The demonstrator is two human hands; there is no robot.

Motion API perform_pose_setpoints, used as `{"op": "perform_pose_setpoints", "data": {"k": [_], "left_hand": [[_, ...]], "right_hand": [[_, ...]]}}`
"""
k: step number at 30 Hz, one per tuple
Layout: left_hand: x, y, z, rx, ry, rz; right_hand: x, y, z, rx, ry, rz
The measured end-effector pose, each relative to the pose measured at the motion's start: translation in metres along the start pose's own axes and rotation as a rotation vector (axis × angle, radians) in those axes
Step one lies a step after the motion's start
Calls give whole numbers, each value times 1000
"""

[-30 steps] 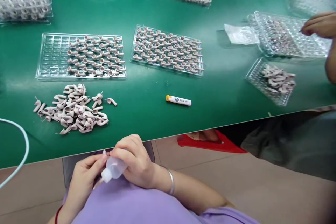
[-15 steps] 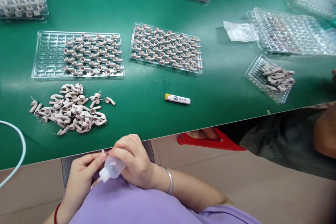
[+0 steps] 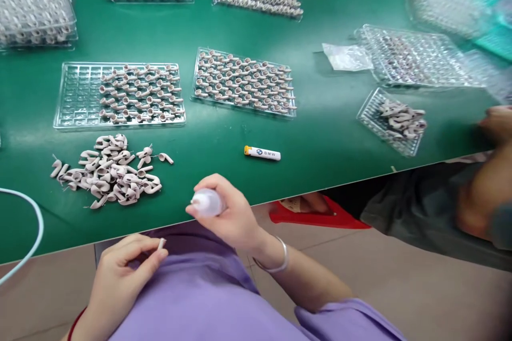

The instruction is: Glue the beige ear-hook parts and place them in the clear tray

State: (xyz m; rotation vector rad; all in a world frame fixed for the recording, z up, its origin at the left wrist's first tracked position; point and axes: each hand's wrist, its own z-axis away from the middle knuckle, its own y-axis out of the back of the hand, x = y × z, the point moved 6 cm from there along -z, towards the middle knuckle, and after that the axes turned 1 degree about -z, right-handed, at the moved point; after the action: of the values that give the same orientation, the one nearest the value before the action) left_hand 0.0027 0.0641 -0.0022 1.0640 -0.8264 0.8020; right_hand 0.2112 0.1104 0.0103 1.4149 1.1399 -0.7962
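We see only one end of the pale piece [image 3: 161,243] — the left hand [image 3: 124,269] hides the rest. The far-left tray stack [image 3: 34,8] is cut off; the co-worker's hand [image 3: 498,120] at right is blurred.

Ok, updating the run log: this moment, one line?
left hand: pinches small slim pale part; right hand: holds translucent white plastic bottle; green table: loose pale curved parts
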Motion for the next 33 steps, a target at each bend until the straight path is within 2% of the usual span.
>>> {"op": "perform_pose_setpoints", "data": {"k": [3,5,7,11,15,18,22,26,30,33], "left_hand": [[19,4,4,46,-222,-129],[33,13,1,122,-357,-203],[48,30,-9,245,-466,-315],[76,82,-57,536,-531,-600],[95,136,-124,712,-443,-742],[102,156,-170,639,-370,-849],[109,159,-208,476,-322,-937],[115,151,-230,382,-290,-976],[114,149,-246,422,-222,-977],[113,148,-250,419,-221,-951]], "right_hand": [[9,9,-21,12,-135,22],[11,7,-37,-23,-160,48],[11,1,-54,-67,-135,104],[7,-17,-80,-140,13,260],[8,-29,-89,-123,78,399],[8,-30,-89,-107,69,415],[6,-24,-89,-107,14,330],[8,-17,-89,-78,-59,181],[11,-13,-89,-60,-101,80],[13,-11,-90,-55,-139,42]]}}
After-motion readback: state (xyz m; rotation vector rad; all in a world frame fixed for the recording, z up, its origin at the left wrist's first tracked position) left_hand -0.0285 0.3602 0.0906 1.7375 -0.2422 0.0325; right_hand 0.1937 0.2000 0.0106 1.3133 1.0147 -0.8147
